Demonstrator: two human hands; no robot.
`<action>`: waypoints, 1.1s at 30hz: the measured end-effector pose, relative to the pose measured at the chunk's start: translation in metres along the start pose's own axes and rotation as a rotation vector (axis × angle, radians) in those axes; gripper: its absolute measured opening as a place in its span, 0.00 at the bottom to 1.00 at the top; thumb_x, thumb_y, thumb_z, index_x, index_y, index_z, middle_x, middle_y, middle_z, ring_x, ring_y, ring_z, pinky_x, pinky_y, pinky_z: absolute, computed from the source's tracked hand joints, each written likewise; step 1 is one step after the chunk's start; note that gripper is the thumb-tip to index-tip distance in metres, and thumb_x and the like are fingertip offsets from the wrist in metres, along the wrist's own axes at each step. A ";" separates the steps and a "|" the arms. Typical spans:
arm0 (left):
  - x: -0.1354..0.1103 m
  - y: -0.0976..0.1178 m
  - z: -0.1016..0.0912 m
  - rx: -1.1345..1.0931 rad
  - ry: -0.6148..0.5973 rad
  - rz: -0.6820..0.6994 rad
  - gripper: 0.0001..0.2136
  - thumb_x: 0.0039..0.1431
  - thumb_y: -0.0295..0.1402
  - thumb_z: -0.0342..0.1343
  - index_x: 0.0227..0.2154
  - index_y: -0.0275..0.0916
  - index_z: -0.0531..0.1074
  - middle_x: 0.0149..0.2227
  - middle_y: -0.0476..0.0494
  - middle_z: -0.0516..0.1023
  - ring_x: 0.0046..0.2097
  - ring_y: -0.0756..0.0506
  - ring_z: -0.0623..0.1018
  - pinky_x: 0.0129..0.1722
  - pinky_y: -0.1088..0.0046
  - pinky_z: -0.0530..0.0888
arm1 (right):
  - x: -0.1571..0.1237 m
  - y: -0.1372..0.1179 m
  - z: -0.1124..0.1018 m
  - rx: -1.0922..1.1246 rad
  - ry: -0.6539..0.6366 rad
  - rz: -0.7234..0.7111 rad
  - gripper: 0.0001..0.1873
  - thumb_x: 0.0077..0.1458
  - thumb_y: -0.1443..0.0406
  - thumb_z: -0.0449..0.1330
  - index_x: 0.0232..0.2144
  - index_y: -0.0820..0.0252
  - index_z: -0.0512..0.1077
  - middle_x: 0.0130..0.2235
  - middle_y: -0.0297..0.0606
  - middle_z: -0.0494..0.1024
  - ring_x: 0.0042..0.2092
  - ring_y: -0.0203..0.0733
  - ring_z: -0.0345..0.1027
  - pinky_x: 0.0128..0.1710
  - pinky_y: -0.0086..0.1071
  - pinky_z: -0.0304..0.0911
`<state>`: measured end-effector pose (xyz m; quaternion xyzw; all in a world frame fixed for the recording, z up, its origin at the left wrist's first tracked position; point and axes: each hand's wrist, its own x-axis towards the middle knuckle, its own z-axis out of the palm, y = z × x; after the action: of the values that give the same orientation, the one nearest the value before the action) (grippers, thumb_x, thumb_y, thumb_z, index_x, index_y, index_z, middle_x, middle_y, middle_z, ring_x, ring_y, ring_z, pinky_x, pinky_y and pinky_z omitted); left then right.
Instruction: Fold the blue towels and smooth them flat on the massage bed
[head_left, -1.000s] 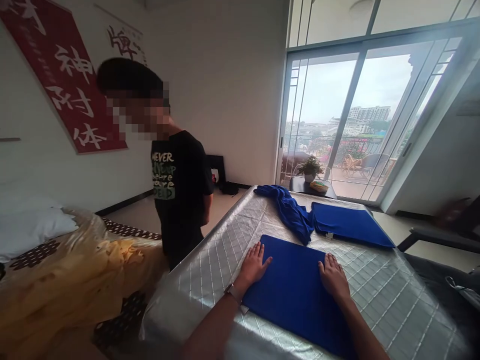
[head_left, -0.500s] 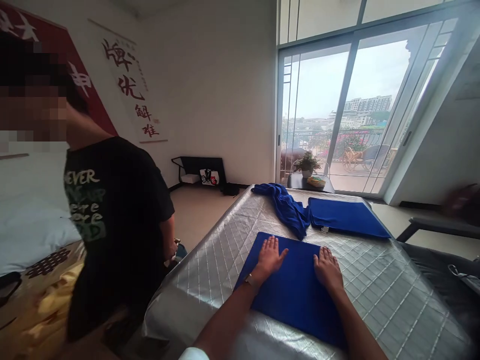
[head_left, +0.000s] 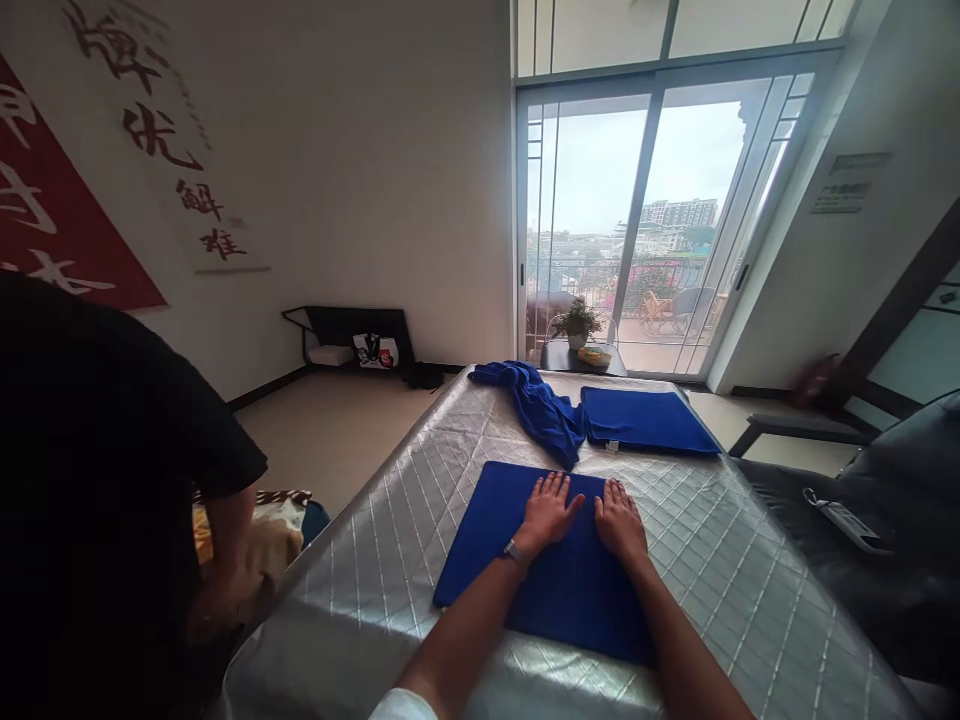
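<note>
A flat, folded blue cloth (head_left: 480, 540) lies on the silver quilted table cover (head_left: 375, 560) in front of me. My left hand (head_left: 551, 512) rests palm down on its far middle part, fingers stretched out. On the cloth's far right edge lies my right hand (head_left: 621, 520), flat too, with its fingers extended. Neither hand grips anything. Beyond them a crumpled blue cloth (head_left: 536, 405) touches or nearly touches a second neatly folded blue cloth (head_left: 645, 418), which has a small white tag on its near edge.
At the left a person in a black shirt (head_left: 112, 480) leans beside the table, one hand low near a bundle of fabric (head_left: 274, 535). A black sofa (head_left: 795, 510) with a white power strip (head_left: 851, 522) stands right. A potted plant (head_left: 577, 322) is by the glass door.
My hands have moved closer together on the cloth, both still flat. The person at left has bent lower. My view has turned somewhat to the right.
</note>
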<state>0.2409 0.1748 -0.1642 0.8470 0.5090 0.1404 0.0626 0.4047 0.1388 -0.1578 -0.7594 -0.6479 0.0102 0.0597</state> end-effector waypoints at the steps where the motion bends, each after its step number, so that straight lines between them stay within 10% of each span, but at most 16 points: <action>1: -0.003 -0.015 -0.005 0.013 -0.003 -0.048 0.34 0.72 0.53 0.29 0.69 0.36 0.56 0.71 0.38 0.56 0.72 0.40 0.53 0.70 0.56 0.51 | 0.000 -0.001 0.000 0.006 -0.001 0.010 0.34 0.69 0.60 0.35 0.70 0.75 0.49 0.72 0.49 0.49 0.73 0.44 0.37 0.70 0.39 0.34; 9: -0.026 -0.109 -0.036 0.106 0.026 -0.266 0.33 0.71 0.53 0.29 0.70 0.39 0.53 0.71 0.40 0.57 0.72 0.38 0.53 0.70 0.52 0.52 | 0.003 0.001 0.003 0.004 -0.013 0.024 0.34 0.69 0.59 0.35 0.70 0.74 0.48 0.73 0.47 0.47 0.73 0.44 0.36 0.70 0.38 0.33; 33: -0.029 -0.109 -0.035 0.123 0.029 -0.255 0.37 0.70 0.55 0.29 0.69 0.30 0.54 0.71 0.34 0.53 0.72 0.37 0.52 0.70 0.55 0.51 | 0.013 -0.005 0.002 0.001 -0.009 0.052 0.35 0.69 0.57 0.35 0.70 0.73 0.48 0.73 0.45 0.48 0.73 0.43 0.36 0.70 0.39 0.33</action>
<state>0.1254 0.2001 -0.1633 0.7754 0.6211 0.1120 0.0205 0.4018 0.1522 -0.1582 -0.7759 -0.6281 0.0155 0.0571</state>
